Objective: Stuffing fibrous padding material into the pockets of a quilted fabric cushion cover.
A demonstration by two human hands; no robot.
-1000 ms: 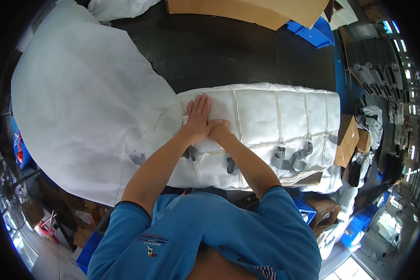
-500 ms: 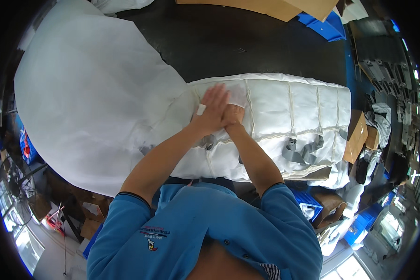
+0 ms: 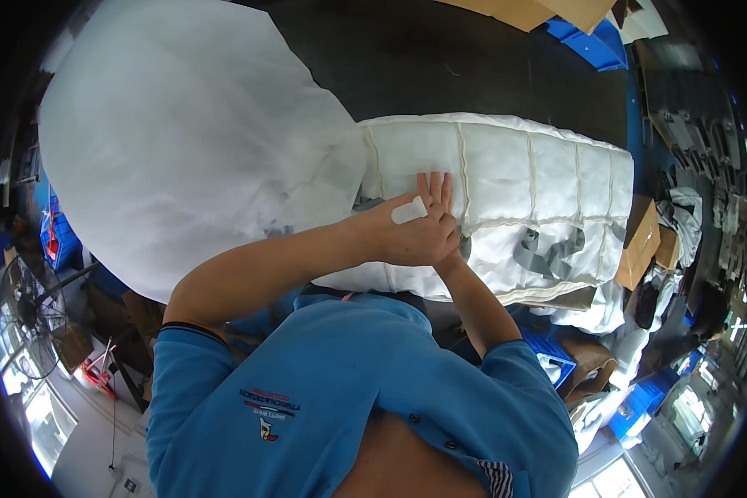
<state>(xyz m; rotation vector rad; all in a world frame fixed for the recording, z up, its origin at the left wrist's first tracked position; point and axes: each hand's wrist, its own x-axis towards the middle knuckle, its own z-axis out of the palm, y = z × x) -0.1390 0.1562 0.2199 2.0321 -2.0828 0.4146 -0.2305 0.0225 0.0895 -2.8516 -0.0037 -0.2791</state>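
- Cloth (image 3: 496,170), white and stitched into panels, lies along the near side of the dark bench (image 3: 481,70), its right end close to the bench's right edge.
- Left hand (image 3: 423,238) crosses over the right, its fingers bent; I cannot tell whether it is gripping. A white patch (image 3: 408,210) shows on it, and whether that is tape or paper is unclear.
- Right hand (image 3: 437,191) is mostly covered by the left; what seem to be its fingers are stretched out, slightly apart, against a panel, not clenched.
- Straps (image 3: 548,267), grey, loop over the cloth's near part, to the right of both hands.
- Sheet (image 3: 199,141), large and white, spreads over the left part of the bench and meets the cloth's left end; whether the two are joined cannot be told.
- Bin (image 3: 591,46), blue, sits by the bench's far right corner, near some cardboard (image 3: 519,12) at the far edge.
- Box (image 3: 637,241), brown, stands just beyond the cloth's right end.
- Fan (image 3: 29,311) stands off the bench's left side.
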